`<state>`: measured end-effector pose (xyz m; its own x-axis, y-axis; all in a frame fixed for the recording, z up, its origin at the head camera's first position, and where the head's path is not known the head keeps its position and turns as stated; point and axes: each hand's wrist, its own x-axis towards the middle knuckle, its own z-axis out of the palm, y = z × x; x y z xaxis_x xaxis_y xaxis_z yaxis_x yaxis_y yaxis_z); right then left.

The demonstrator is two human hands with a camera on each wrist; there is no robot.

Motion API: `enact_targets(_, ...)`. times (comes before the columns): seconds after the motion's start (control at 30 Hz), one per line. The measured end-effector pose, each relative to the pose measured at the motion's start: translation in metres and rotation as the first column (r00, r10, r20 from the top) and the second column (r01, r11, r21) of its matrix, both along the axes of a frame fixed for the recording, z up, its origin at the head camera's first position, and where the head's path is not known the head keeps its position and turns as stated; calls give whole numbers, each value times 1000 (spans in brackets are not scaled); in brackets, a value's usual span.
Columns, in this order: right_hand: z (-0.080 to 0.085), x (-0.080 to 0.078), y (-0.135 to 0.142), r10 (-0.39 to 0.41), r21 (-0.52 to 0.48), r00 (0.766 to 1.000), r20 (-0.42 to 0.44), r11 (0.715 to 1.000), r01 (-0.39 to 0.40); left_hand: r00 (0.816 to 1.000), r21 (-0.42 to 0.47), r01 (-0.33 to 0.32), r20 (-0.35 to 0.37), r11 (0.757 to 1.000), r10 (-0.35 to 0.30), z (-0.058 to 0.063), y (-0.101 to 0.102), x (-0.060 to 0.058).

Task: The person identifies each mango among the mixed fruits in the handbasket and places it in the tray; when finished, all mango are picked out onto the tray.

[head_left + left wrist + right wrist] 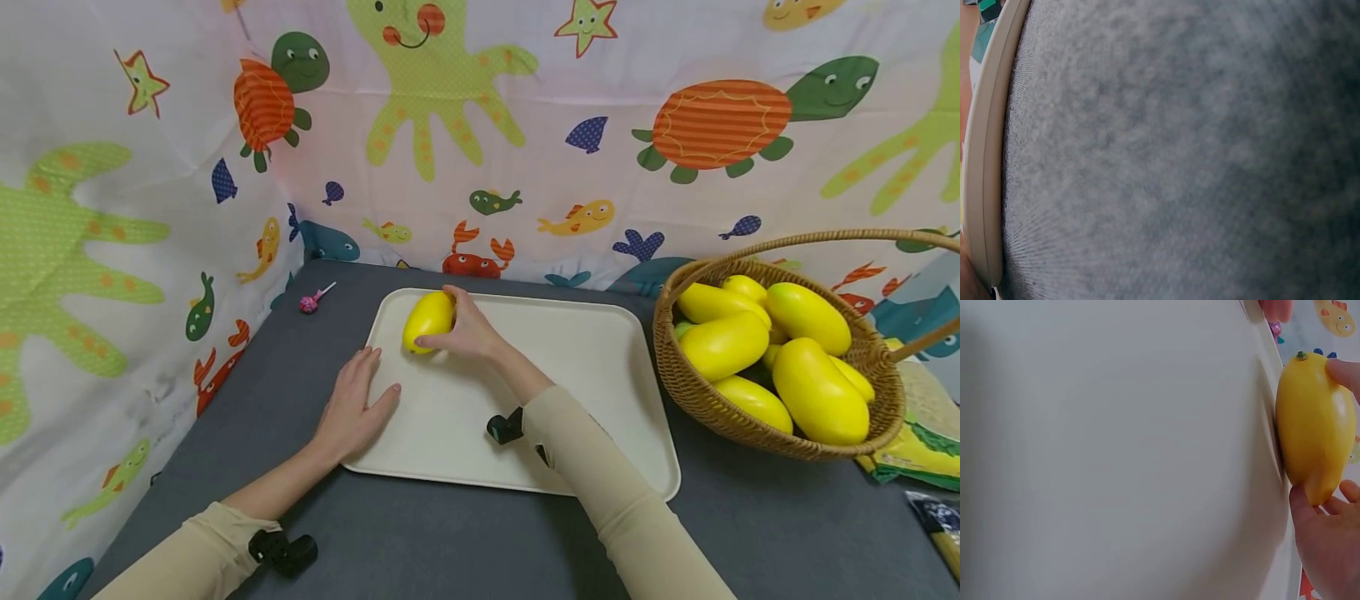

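Observation:
A yellow mango [427, 318] is at the upper left corner of a cream tray [525, 358]. My right hand [471, 331] grips it from the right, thumb at the near side and fingers over the far end. In the right wrist view the mango [1313, 425] shows a small green stem end, with fingertips against its lower end. My left hand [352, 404] rests on the tray's left rim, fingers straight and thumb spread, apart from the mango. The left wrist view has mostly blurred grey tabletop, with the tray's rim [988, 144] at its left.
To the right, a wicker basket [667, 367] with a tall handle holds several yellow mangoes [817, 392]. Partly behind it lies a yellow-green bag [918, 442], and a dark packet [937, 525] sits at the right edge. A wrapped lollipop [309, 303] lies left of the tray. Printed cloth backs the table.

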<state>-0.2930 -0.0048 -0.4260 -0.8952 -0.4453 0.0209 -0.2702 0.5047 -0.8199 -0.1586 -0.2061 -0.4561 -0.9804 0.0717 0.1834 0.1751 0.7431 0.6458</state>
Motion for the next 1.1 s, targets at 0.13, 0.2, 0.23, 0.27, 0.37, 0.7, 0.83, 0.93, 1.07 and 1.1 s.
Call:
enact_targets(0.13,-2,0,2,11,-42,999,34,999,-10,1000,0,0,-3,1000,0,0,0,0)
enact_targets(0.2,-3,-1,2,20,-37,999,27,999,-19,1000,-1,-1,-3,1000,1,-1,0,-1)
enact_targets(0.23,-4,-1,2,22,-33,999,24,999,-21,1000,2,-3,-2,1000,3,-1,0,-1)
enact_targets(0.27,-4,-1,2,26,-29,1000,18,999,-25,1000,3,-3,-1,1000,3,-1,0,-1)
enact_targets(0.37,-4,-1,2,31,-29,999,17,999,-31,1000,5,-7,0,1000,7,-1,0,-1)
enact_targets(0.7,-3,0,3,36,-49,999,17,998,-35,1000,6,-11,-4,1000,11,-1,0,-1)
enact_targets(0.83,-3,0,4,39,-52,999,19,998,-38,1000,9,-12,8,1000,12,1,0,0)
enact_targets(0.93,-3,1,5,32,-60,999,31,998,-30,1000,8,-13,14,1000,13,1,0,0)
enact_targets(1.07,-1,4,7,4,-70,999,45,998,-1,1000,4,-12,15,1000,12,1,0,0)
enact_targets(1.1,0,5,8,-7,-72,999,45,997,10,1000,5,-12,16,1000,12,1,0,0)
